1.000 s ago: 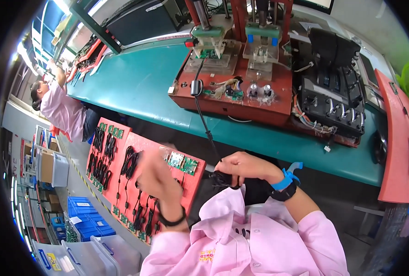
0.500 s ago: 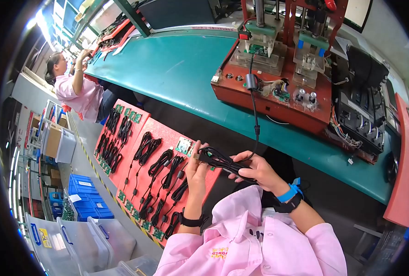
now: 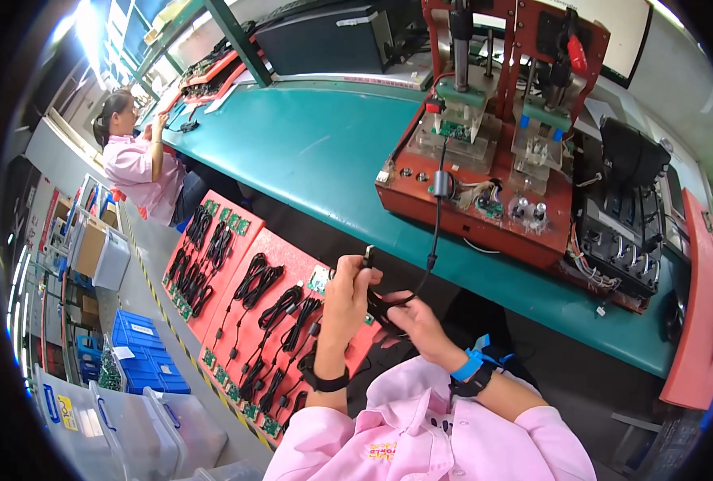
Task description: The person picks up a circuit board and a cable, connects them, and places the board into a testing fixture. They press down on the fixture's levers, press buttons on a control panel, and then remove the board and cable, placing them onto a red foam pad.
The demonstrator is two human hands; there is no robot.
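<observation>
My left hand [image 3: 347, 301] is closed in a pinch on a cable's plug [image 3: 368, 253], whose metal tip points up. Just to the right, my right hand [image 3: 422, 327] is closed round the black coiled cable [image 3: 382, 308], largely hidden between my hands. From there the cable rises past a ferrite block [image 3: 441, 184] to a green circuit board [image 3: 453, 131] seated in the red test fixture [image 3: 469, 210]. A blue strap [image 3: 469, 367] circles my right wrist.
Pink foam sheets [image 3: 272, 244] at left carry several coiled black cables with small green boards. The green bench [image 3: 308, 152] runs behind. A switch box [image 3: 621, 240] stands right of the fixture. A co-worker [image 3: 140, 168] sits at far left; blue bins [image 3: 144, 353] stand below.
My left hand has lifted the plug upright, and the coil has sunk lower between my hands. My right hand has shifted slightly left and down. The co-worker's arm has lowered.
</observation>
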